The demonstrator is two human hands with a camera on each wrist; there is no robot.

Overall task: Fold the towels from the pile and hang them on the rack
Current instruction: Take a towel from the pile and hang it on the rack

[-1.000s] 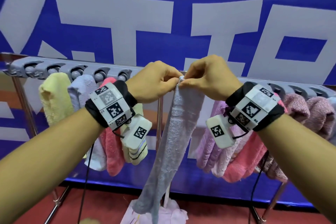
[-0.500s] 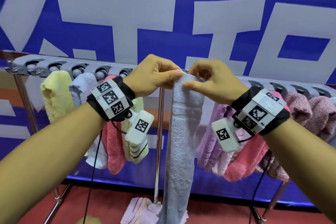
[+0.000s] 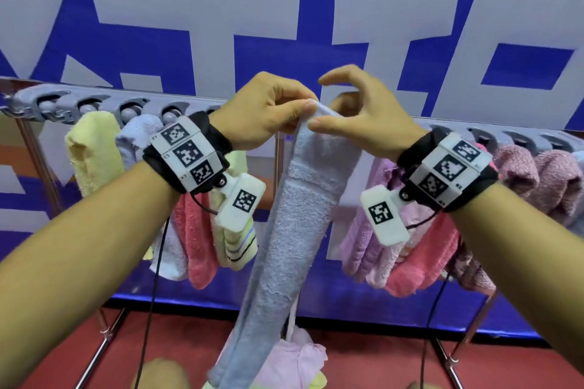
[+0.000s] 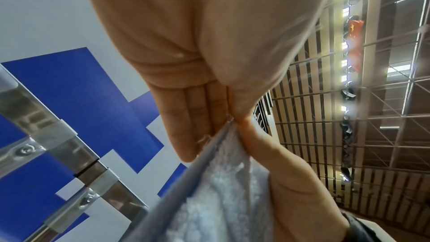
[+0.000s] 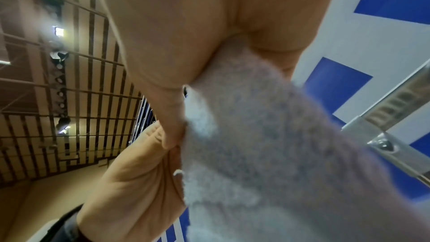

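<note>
Since half a second ago, the right hand (image 3: pixel 357 118) has uncurled: its index finger now arches up free above the long, narrow pale blue terry towel (image 3: pixel 294 218), while its thumb presses the towel's top end just beside the left hand (image 3: pixel 268 114). The left hand pinches that same top end between thumb and closed fingers, as the left wrist view shows (image 4: pixel 197 120). In the right wrist view the cloth (image 5: pixel 267 144) lies against the right thumb; how its other fingers sit cannot be told there.

This towel hangs with its long axis vertical, upper end at the hands, in front of the silver metal rack (image 3: pixel 94 104), lower end pointing at the red floor (image 3: pixel 363 366). Under it lies a small pile of pink and yellow cloths (image 3: pixel 297 360).

Toward the rack's left end hang folded yellow (image 3: pixel 91 151), lavender (image 3: pixel 139 136), coral (image 3: pixel 196 243) and striped cream towels (image 3: pixel 237 246); toward its right end, pink (image 3: pixel 363 249), coral (image 3: pixel 420 259) and mauve ones (image 3: pixel 534 180).
</note>
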